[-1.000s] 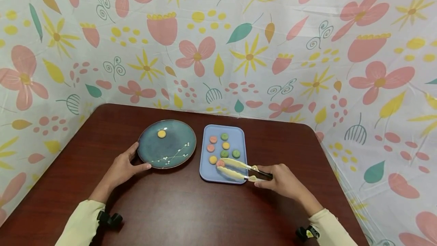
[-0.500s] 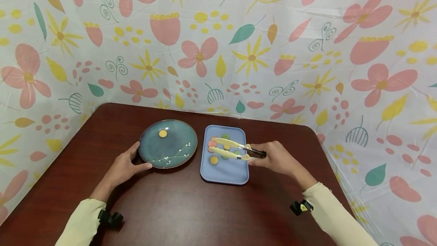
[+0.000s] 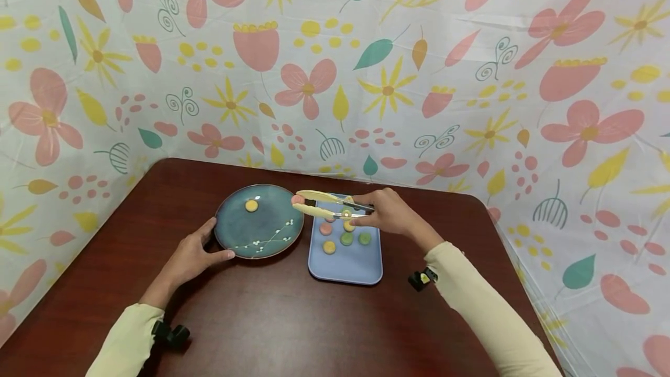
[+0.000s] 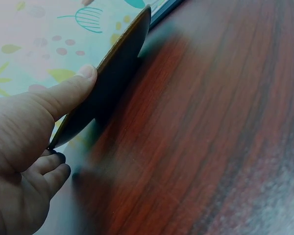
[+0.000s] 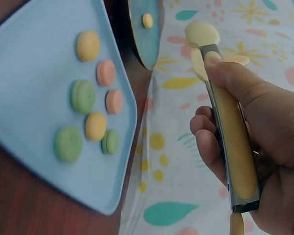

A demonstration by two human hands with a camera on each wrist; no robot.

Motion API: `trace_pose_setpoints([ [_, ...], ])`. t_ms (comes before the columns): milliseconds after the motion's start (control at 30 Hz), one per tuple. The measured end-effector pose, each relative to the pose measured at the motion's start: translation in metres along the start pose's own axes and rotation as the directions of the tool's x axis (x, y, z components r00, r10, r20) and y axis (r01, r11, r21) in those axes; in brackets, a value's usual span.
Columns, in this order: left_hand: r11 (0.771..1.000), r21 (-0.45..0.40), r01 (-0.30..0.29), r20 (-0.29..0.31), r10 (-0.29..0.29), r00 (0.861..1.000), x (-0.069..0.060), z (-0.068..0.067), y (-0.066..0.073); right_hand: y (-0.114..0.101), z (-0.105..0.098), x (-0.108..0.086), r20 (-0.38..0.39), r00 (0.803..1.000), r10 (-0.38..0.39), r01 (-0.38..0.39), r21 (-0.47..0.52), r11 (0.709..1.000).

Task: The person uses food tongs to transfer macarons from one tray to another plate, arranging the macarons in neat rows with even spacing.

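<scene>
In the head view my right hand (image 3: 389, 212) grips a pair of tongs (image 3: 316, 195) with cream tips and dark handles. A pink macaron (image 3: 297, 199) is pinched at the tips, in the air by the plate's right rim. My left hand (image 3: 192, 256) touches the left edge of the teal plate (image 3: 259, 227), thumb and fingers spread along the rim. One yellow macaron (image 3: 252, 206) lies on that plate. On the blue tray (image 3: 345, 269) are pink, yellow and green macarons, some behind the tongs. The right wrist view shows the tongs (image 5: 232, 132) in my palm; their tips are hidden.
Plate and tray sit side by side on a dark reddish wooden table (image 3: 251, 324). A flower-patterned cloth (image 3: 335, 63) hangs behind the table and along its sides. Dark wrist cameras are strapped over both sleeves (image 3: 125, 339).
The tongs picked the pink macaron off the tray's near part and carried it up and left toward the plate. My right arm followed. The left hand and plate stayed in place.
</scene>
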State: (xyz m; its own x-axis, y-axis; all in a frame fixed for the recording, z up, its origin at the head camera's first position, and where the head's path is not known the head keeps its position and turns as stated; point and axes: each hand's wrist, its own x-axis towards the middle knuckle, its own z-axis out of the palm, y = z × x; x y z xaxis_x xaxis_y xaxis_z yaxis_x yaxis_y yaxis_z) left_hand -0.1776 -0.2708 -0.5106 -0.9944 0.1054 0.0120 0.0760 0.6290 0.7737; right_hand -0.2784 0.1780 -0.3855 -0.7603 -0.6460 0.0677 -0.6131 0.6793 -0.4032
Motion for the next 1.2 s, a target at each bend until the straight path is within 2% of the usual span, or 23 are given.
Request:
trace_pose_setpoints([
  [267, 1.000, -0.010, -0.003, -0.004, 0.003, 1.000, 0.001, 0.001, 0.001, -0.005, 0.020, 0.033, 0.055, 0.998, -0.035, 0.033, 0.030, 0.999],
  [600, 1.000, -0.012, -0.001, -0.015, 0.001, 1.000, 0.002, 0.002, -0.001, 0.000, 0.046, 0.065, 0.065, 0.997, -0.049, 0.048, 0.025, 0.999],
  [967, 1.000, -0.009, 0.005, -0.016, -0.005, 1.000, 0.001, 0.002, 0.000, -0.004, 0.063, 0.082, 0.073, 0.997, -0.026, 0.025, 0.015, 1.000],
  [1200, 1.000, -0.006, 0.005, -0.020, -0.005, 1.000, 0.001, 0.002, 0.001, -0.007, 0.068, 0.089, 0.096, 0.995, 0.005, -0.002, -0.030, 1.000],
])
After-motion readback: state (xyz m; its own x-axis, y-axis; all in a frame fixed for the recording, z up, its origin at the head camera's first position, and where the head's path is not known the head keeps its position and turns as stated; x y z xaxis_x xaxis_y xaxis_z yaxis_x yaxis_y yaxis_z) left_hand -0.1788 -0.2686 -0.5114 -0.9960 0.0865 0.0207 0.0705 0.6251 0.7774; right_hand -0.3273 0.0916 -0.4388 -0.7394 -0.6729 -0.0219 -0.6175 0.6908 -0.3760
